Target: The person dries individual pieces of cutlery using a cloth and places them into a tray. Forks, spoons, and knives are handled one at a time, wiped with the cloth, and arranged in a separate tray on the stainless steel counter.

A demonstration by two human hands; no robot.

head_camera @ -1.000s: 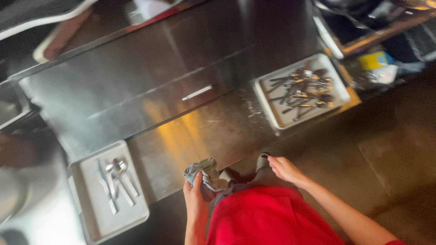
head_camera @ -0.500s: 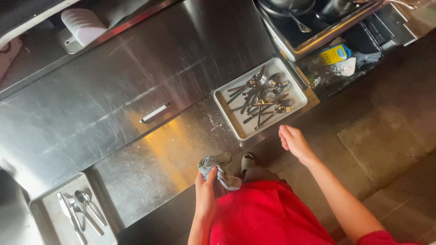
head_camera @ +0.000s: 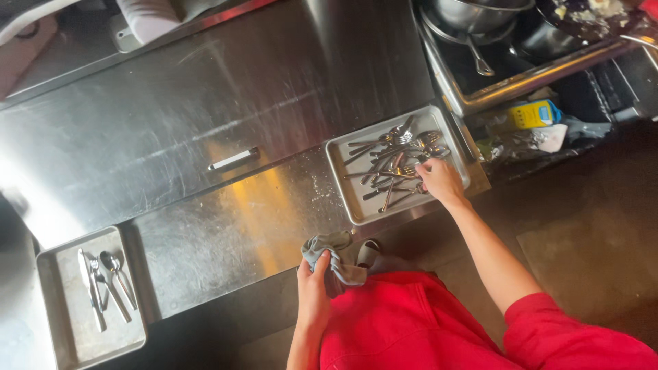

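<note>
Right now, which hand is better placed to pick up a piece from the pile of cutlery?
Right. The right hand already rests on the pile of metal cutlery in the rectangular steel tray. The left hand is by the body, gripping a crumpled grey cloth, apart from that tray.

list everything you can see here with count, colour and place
long stainless steel counter: one, silver, across the upper left
rectangular metal tray of jumbled cutlery: one, silver, right end of the counter
heap of metal spoons and forks: too many to count, silver, in that tray
second rectangular metal tray: one, silver, lower left
sorted cutlery: about four pieces, silver, laid side by side in the left tray
metal bowl: one, silver, top right
yellow and blue packet: one, right of the counter
crumpled grey cloth: one, grey, in the left hand
red garment: one, bottom centre
left hand: grips the cloth
right hand: on the cutlery heap
</note>
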